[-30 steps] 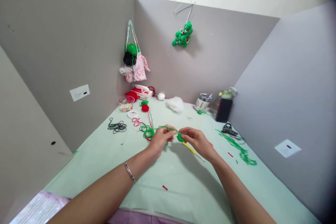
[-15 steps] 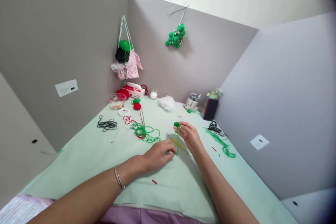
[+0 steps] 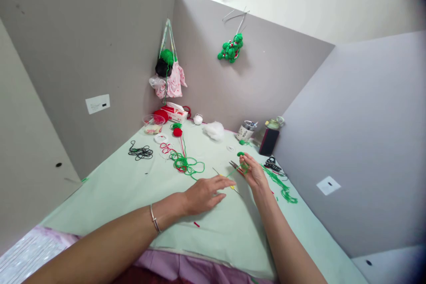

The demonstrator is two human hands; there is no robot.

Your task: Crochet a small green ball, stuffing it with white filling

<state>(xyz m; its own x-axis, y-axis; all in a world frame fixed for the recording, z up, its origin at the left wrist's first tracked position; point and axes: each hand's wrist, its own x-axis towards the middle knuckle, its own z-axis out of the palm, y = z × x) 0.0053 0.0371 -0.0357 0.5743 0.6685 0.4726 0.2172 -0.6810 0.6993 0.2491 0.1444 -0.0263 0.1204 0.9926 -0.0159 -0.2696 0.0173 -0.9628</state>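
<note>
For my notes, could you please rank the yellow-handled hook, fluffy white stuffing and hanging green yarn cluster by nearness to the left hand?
1. Yellow-handled hook, by left hand.
2. White stuffing, farther back.
3. Green cluster, on back wall.

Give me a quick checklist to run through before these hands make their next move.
1. Green piece in hand: ok, the right hand has it at the fingertips.
2. Left hand touching the yellow-handled hook: cannot tell; its fingers are over the hook and hide part of it.
3. Scissors well away from the right hand: not ok; they are right by it, handles partly hidden.
4. Loose green yarn untangled: not ok, it lies in overlapping loops.
5. White fluff clear of both hands: ok, it sits farther back.
</note>
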